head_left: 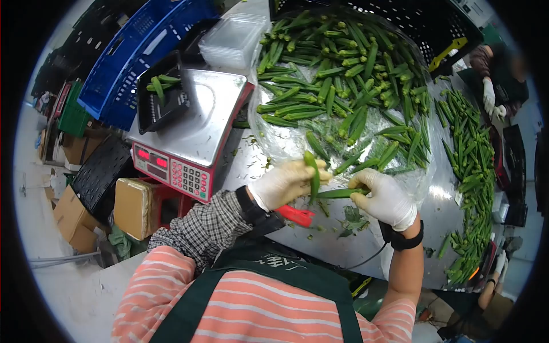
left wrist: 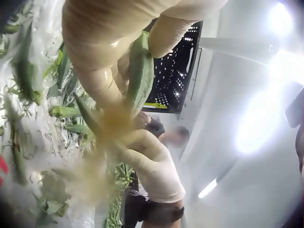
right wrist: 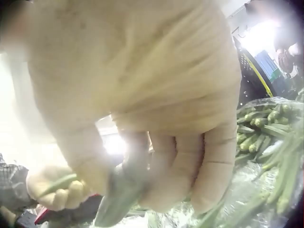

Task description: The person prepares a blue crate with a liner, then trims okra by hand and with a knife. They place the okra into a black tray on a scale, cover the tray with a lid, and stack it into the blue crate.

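My gloved left hand (head_left: 289, 182) holds one okra pod (head_left: 313, 174) upright between thumb and fingers, over the front of the metal table. Facing it, my gloved right hand (head_left: 386, 197) pinches a second okra pod (head_left: 337, 194) that points left toward the first. In the left wrist view the first okra pod (left wrist: 141, 71) runs between thumb and fingers. From the right wrist, the second okra pod (right wrist: 121, 194) shows blurred under the fingertips. Beyond both hands spreads a large okra pile (head_left: 343, 63) on clear plastic sheeting.
A red scale (head_left: 189, 177) stands left, bearing a black tray (head_left: 150, 117) with several pods. Behind it are clear plastic containers (head_left: 231, 43) and a blue crate (head_left: 114, 74). A red-handled tool (head_left: 296, 215) lies near my left wrist. More okra (head_left: 472, 160) lies right, near another person (head_left: 497, 80).
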Demonstrator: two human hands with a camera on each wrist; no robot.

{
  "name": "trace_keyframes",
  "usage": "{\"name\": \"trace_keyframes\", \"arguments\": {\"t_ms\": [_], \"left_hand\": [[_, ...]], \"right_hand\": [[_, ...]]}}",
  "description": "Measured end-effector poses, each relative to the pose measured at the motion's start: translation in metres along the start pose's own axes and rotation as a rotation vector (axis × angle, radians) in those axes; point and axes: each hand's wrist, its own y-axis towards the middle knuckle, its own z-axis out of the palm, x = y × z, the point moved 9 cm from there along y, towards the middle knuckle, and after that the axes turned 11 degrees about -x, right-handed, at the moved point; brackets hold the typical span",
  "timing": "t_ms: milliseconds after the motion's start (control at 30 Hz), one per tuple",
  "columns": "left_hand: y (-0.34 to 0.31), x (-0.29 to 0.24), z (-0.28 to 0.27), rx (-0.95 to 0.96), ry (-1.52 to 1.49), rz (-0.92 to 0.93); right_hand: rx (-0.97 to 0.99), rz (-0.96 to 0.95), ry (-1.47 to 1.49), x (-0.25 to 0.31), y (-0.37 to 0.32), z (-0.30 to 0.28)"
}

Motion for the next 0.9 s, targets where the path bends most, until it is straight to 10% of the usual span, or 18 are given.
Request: {"name": "trace_keyframes", "arguments": {"t_ms": [233,400,900], "left_hand": [[-0.042,0.010,-0.032,-0.107,0.055,0.008],[-0.091,-0.002,-0.088,-0.334,-0.089,0.093],[-0.097,-0.006,-0.093,-0.342,-0.082,0.130]], "right_hand": [[-0.326,-0.081,0.343,0.039,0.052,0.045],[-0.422,-0.347,-0.304,0.042,0.095,0.122],[-0.065,0.033,-0.547,-0.065,-0.025,0.121]]}}
